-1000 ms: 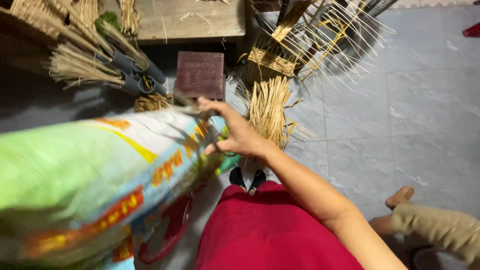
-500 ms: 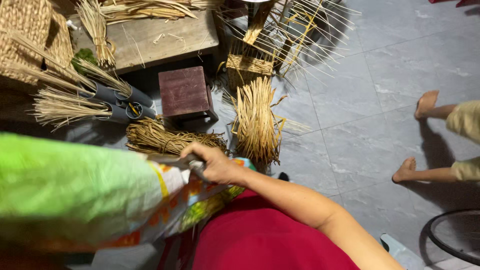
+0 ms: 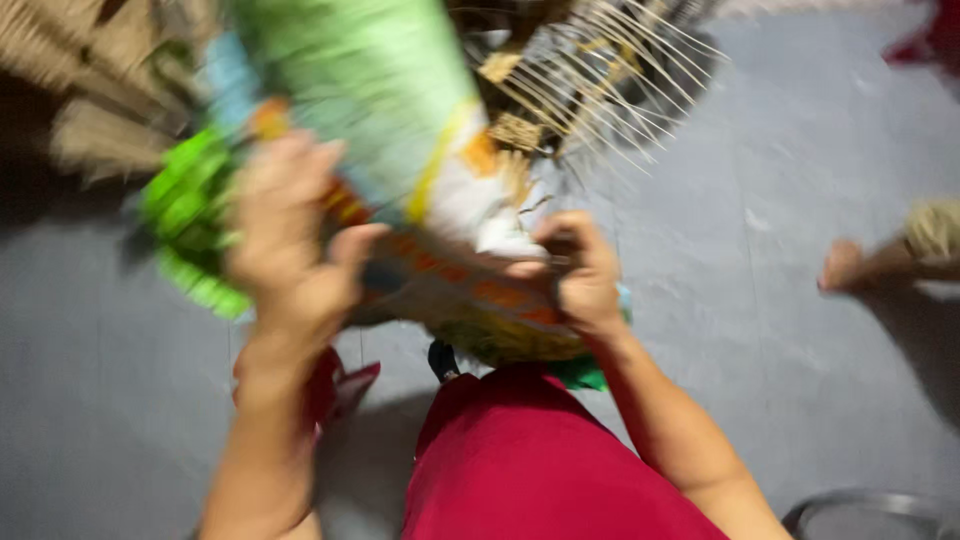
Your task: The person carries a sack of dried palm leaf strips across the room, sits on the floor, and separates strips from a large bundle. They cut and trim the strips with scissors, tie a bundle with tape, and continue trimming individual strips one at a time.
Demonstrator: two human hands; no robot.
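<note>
A large green, white and orange woven sack [image 3: 400, 120] is held raised above the lap; it is gripped by the left hand [image 3: 290, 250] and the right hand [image 3: 580, 275]; frame blurred; straw weaving [image 3: 590, 90] lies behind.

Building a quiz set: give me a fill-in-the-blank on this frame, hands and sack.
1. Both hands grip a large ____ sack printed in orange and yellow.
2. The left hand and right hand hold it above a lap clothed in ____.
3. The floor is ____ tile.
4. A bare ____ of another person shows at the right edge.

Missing: green; red; grey; foot
</note>
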